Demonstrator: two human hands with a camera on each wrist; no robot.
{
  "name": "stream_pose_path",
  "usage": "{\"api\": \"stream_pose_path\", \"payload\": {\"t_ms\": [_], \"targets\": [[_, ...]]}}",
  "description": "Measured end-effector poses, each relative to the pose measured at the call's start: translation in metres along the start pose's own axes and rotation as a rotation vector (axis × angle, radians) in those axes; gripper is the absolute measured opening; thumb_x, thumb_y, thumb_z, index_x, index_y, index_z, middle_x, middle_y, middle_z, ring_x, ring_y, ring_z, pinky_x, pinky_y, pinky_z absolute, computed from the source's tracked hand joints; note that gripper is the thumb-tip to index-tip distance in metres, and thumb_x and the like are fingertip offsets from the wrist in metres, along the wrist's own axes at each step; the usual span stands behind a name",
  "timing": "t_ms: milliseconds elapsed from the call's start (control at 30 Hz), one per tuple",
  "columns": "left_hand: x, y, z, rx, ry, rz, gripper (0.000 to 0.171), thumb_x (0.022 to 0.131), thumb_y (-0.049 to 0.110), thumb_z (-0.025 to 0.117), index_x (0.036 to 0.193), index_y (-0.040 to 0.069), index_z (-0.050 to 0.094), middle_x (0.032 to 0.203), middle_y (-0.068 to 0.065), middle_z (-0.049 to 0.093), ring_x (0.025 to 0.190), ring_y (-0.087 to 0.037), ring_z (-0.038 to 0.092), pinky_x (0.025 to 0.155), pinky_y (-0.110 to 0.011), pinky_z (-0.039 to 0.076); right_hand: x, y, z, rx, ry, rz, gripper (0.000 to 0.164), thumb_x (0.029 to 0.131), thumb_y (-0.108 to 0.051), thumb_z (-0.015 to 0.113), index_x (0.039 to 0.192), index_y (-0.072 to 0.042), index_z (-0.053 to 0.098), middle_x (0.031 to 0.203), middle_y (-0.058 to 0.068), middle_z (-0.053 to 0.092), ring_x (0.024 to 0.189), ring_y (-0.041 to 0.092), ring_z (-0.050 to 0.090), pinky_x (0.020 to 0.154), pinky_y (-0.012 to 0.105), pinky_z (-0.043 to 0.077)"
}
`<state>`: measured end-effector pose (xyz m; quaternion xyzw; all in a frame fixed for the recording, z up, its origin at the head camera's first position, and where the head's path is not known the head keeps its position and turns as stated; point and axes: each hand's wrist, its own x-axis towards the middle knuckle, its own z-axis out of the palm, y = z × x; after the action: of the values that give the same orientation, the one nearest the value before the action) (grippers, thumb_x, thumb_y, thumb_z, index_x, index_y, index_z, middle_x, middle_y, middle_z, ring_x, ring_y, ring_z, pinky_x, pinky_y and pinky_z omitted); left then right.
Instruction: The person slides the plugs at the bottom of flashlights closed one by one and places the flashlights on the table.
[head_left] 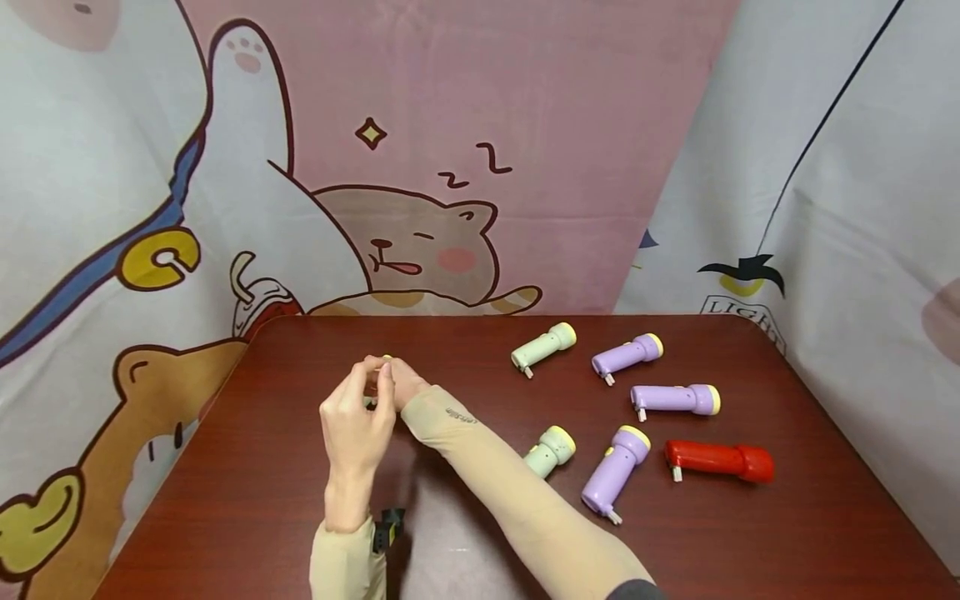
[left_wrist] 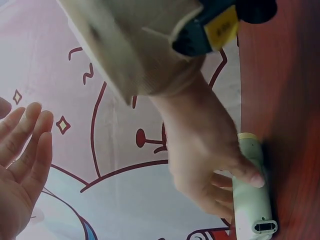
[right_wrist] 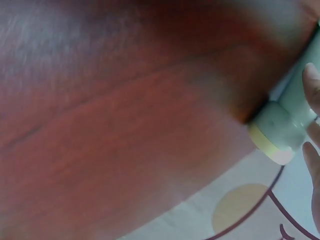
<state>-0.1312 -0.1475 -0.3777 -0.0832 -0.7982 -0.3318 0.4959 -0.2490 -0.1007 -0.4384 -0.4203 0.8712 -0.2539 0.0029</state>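
Observation:
In the left wrist view my right hand [left_wrist: 205,150] grips a light green flashlight [left_wrist: 247,205], thumb on one side and fingers on the other. It lies along the tabletop, with a dark oval socket at its near end. The right wrist view shows the flashlight's pale yellow rim [right_wrist: 267,145] and my fingertips [right_wrist: 312,90] on its body. My left hand [head_left: 356,417] is raised in front, fingers loosely bent and holding nothing. From the head, my hands hide most of this flashlight.
To the right on the brown table [head_left: 247,500] lie a green flashlight [head_left: 543,346], a second green one [head_left: 551,450] partly behind my right arm, purple flashlights [head_left: 626,357] [head_left: 675,399] [head_left: 617,471] and a red one [head_left: 718,461]. A cartoon cloth [head_left: 585,125] hangs behind.

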Motion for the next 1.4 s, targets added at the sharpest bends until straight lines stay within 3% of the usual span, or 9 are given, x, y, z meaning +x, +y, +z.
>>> {"api": "stream_pose_path", "payload": {"t_ms": [200,300,500,733,867,1067,1267,1400], "targets": [[-0.001,0.001,0.003,0.004,0.003,0.003,0.010,0.088,0.005,0.062,0.090,-0.003,0.067,0.072,-0.015,0.068,0.055,-0.026,0.060,0.050,-0.036,0.045,-0.003,-0.001,-0.018,-0.387,-0.089,-0.087,0.026,0.094,-0.031,0.058,0.118,-0.023,0.062,0.116,-0.005,0.061,0.110,0.011,0.057,0.092,0.023,0.049],[-0.001,0.002,0.004,-0.013,0.003,0.000,0.010,0.088,0.005,0.062,0.090,-0.004,0.067,0.071,-0.015,0.067,0.054,-0.026,0.060,0.050,-0.034,0.045,-0.009,-0.005,-0.034,-0.436,-0.146,-0.005,0.030,0.095,-0.036,0.054,0.123,-0.026,0.060,0.123,-0.006,0.059,0.114,0.012,0.055,0.090,0.028,0.051],[-0.001,0.005,0.006,-0.027,-0.011,-0.005,0.009,0.088,0.005,0.062,0.089,-0.002,0.067,0.065,-0.011,0.065,0.051,-0.021,0.056,0.048,-0.023,0.041,-0.034,-0.014,-0.072,-0.304,-0.155,0.206,0.027,0.094,-0.034,0.058,0.118,-0.022,0.063,0.110,-0.002,0.063,0.101,0.015,0.062,0.073,0.032,0.054],[-0.003,0.006,0.012,-0.018,-0.052,0.011,0.005,0.087,0.006,0.064,0.086,0.003,0.067,0.064,-0.007,0.066,0.048,-0.015,0.050,0.047,-0.022,0.036,-0.084,-0.015,-0.108,-0.139,-0.032,0.405,0.020,0.090,-0.031,0.064,0.102,-0.015,0.067,0.095,0.000,0.069,0.078,0.016,0.062,0.062,0.031,0.049],[-0.006,0.006,0.018,-0.008,-0.143,0.000,0.007,0.088,0.009,0.064,0.086,0.004,0.067,0.064,-0.004,0.064,0.053,-0.011,0.051,0.050,-0.021,0.039,-0.121,-0.016,-0.121,-0.105,0.035,0.509,0.016,0.088,-0.032,0.066,0.086,-0.016,0.066,0.078,0.000,0.067,0.065,0.015,0.058,0.055,0.030,0.044],[-0.013,0.008,0.027,-0.011,-0.292,-0.016,0.009,0.090,0.014,0.063,0.087,0.007,0.067,0.065,-0.003,0.062,0.053,-0.012,0.051,0.050,-0.025,0.040,-0.167,-0.019,-0.125,-0.141,0.088,0.703,0.029,0.086,-0.038,0.067,0.068,-0.017,0.059,0.063,-0.001,0.057,0.059,0.019,0.056,0.048,0.032,0.039],[-0.018,0.013,0.036,-0.072,-0.440,-0.062,0.006,0.090,0.015,0.063,0.090,0.011,0.068,0.070,0.001,0.067,0.055,-0.008,0.052,0.053,-0.023,0.042,-0.195,-0.018,-0.110,-0.205,0.092,0.861,0.039,0.085,-0.041,0.066,0.060,-0.012,0.060,0.069,0.012,0.064,0.065,0.032,0.063,0.051,0.041,0.044],[-0.022,0.017,0.044,-0.116,-0.561,-0.057,0.007,0.091,0.015,0.062,0.090,0.013,0.068,0.072,0.003,0.068,0.055,-0.003,0.048,0.053,-0.018,0.041,-0.205,-0.016,-0.101,-0.214,0.062,0.929,0.041,0.084,-0.043,0.066,0.062,-0.009,0.064,0.077,0.017,0.067,0.069,0.035,0.065,0.052,0.043,0.046]]}}
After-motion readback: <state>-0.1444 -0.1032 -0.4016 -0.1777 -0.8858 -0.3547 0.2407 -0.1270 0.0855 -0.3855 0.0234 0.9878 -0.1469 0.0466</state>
